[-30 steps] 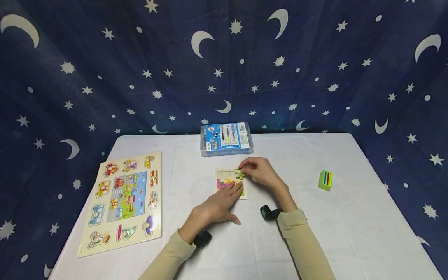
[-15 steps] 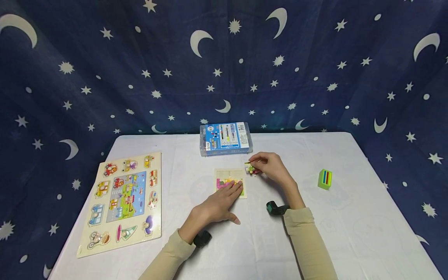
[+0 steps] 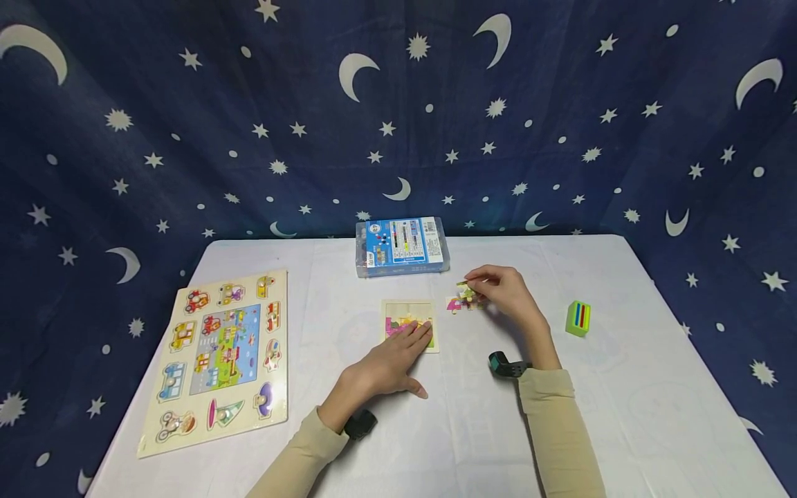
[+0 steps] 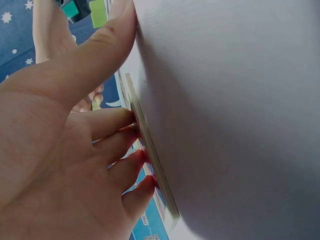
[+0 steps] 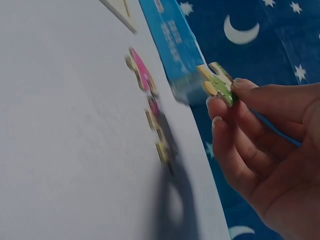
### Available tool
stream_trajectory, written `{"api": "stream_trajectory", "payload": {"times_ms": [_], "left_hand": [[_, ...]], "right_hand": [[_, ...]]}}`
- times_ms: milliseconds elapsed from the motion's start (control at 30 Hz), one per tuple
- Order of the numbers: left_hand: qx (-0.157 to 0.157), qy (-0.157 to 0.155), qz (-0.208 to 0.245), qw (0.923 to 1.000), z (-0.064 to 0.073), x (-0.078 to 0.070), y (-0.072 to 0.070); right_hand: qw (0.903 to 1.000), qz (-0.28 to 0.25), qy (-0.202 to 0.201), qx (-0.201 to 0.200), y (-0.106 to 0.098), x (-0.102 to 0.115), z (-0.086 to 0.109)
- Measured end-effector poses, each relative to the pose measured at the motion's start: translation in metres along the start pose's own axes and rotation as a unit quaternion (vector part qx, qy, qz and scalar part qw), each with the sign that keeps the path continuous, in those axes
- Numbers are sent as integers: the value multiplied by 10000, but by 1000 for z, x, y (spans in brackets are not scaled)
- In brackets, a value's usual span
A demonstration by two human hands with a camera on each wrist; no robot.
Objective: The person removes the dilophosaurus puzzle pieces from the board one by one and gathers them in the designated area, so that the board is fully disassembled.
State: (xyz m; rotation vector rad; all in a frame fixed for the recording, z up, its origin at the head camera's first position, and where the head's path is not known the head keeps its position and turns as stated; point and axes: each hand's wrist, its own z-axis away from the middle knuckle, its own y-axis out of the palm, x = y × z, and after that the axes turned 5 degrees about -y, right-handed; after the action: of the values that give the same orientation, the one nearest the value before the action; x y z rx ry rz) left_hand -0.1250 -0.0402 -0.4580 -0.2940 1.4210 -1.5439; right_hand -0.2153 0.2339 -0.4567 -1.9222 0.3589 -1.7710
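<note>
In the head view my left hand (image 3: 389, 360) rests with straight fingers on the lower part of a small wooden puzzle tray (image 3: 405, 306). Pink and yellow pieces show beside its fingertips; the rest lie under the hand. Between thumb and fingers my right hand (image 5: 272, 140) pinches a green jigsaw piece (image 5: 220, 84), raised above the table. Below it, to the right of the tray, lie loose pink and yellowish jigsaw pieces (image 3: 454, 304), also visible in the right wrist view. In the left wrist view the fingertips of the left hand (image 4: 75, 145) touch the tray's face near its edge (image 4: 150, 150).
A large peg puzzle board (image 3: 224, 353) with vehicle pieces lies at the left. Behind the tray is a blue plastic box (image 3: 401, 247). A lime green block (image 3: 578, 319) with coloured bars stands at the right. A starry dark blue cloth (image 3: 398, 117) hangs behind the table.
My right hand has moved right, away from the tray, carrying the green jigsaw piece over the loose pieces. The left hand has stayed on the tray.
</note>
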Motion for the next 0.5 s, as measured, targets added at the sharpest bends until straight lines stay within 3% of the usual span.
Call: {"api": "stream_trajectory", "payload": {"times_ms": [500], "left_hand": [[-15, -24, 69, 10000, 0, 0, 1]], "right_hand": [[9990, -46, 439, 62, -33, -32, 11]]}}
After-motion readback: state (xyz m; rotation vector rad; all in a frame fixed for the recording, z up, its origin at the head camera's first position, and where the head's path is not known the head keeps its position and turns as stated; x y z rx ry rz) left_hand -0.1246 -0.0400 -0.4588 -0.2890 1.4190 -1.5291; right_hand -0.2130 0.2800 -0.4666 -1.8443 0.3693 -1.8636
